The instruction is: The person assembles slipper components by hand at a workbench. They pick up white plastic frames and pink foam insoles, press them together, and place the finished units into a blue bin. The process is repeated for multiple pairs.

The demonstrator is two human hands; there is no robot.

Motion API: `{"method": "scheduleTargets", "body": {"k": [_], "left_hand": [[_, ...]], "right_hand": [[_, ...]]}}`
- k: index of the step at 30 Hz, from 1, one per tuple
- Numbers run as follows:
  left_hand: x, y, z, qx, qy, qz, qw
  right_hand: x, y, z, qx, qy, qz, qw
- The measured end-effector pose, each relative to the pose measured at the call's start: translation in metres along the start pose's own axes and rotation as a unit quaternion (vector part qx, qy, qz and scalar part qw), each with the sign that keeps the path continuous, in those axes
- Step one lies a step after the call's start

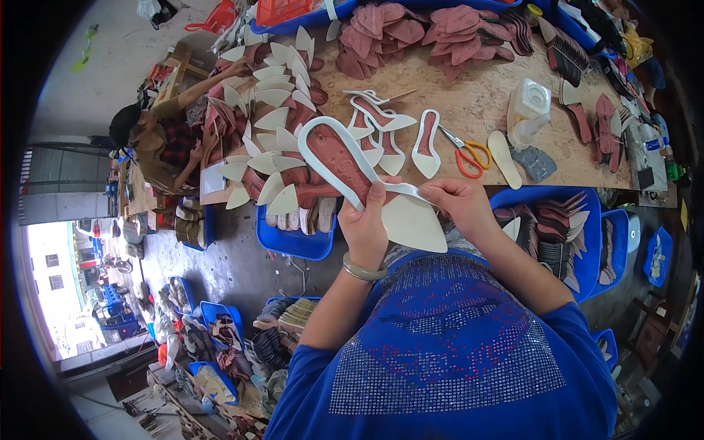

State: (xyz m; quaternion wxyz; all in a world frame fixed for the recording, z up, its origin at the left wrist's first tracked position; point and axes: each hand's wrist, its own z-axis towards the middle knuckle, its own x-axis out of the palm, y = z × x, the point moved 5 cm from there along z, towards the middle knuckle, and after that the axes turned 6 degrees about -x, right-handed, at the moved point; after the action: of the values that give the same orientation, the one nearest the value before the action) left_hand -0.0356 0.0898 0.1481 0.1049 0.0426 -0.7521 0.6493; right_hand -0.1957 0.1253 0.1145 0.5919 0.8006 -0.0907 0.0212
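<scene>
My left hand (365,229) is closed around the waist of a shoe insole (334,154), which is reddish-brown with a pointed cream toe piece (414,224). A white edging strip (306,141) runs round its heel. On the right side of the insole, my right hand (463,209) pinches the strip where it meets the toe piece. The insole is held above the table's near edge, heel pointing up and left. Several insoles with white edging (427,143) lie just beyond. Scissors (469,155) with orange and yellow handles rest near a plain cream insole (504,158).
Rows of insoles with cream toes (275,95) cover the table's left side. Reddish piles (381,33) lie at the back. A translucent plastic container (529,103) stands at right beside a grey lump (535,163). Blue bins (297,246) flank me; a co-worker (158,143) reaches in from the left.
</scene>
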Motion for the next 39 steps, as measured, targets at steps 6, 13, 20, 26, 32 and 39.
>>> {"method": "scheduleTargets", "body": {"k": [6, 13, 20, 26, 32, 39], "left_hand": [[-0.002, 0.009, 0.002, -0.024, 0.015, 0.042, 0.999], [-0.007, 0.012, 0.013, 0.001, 0.037, 0.146, 0.989], [-0.021, 0.017, 0.021, -0.033, 0.201, 0.008, 0.979], [-0.001, 0.040, 0.010, -0.229, 0.274, -0.148, 0.922], [0.010, 0.070, 0.021, -0.299, 0.202, -0.199, 0.911], [0.026, 0.083, 0.024, -0.372, 0.232, -0.173, 0.882]], "right_hand": [[0.009, 0.005, 0.010, -0.153, 0.026, -0.228, 0.961], [0.018, -0.015, 0.037, 0.010, 0.096, -0.157, 0.983], [0.020, -0.030, 0.031, 0.063, 0.155, 0.041, 0.985], [0.017, -0.039, 0.038, 0.106, 0.130, 0.189, 0.968], [-0.021, -0.063, 0.045, 0.161, 0.143, 0.215, 0.952], [-0.064, -0.088, 0.043, 0.191, 0.040, 0.291, 0.937]]}}
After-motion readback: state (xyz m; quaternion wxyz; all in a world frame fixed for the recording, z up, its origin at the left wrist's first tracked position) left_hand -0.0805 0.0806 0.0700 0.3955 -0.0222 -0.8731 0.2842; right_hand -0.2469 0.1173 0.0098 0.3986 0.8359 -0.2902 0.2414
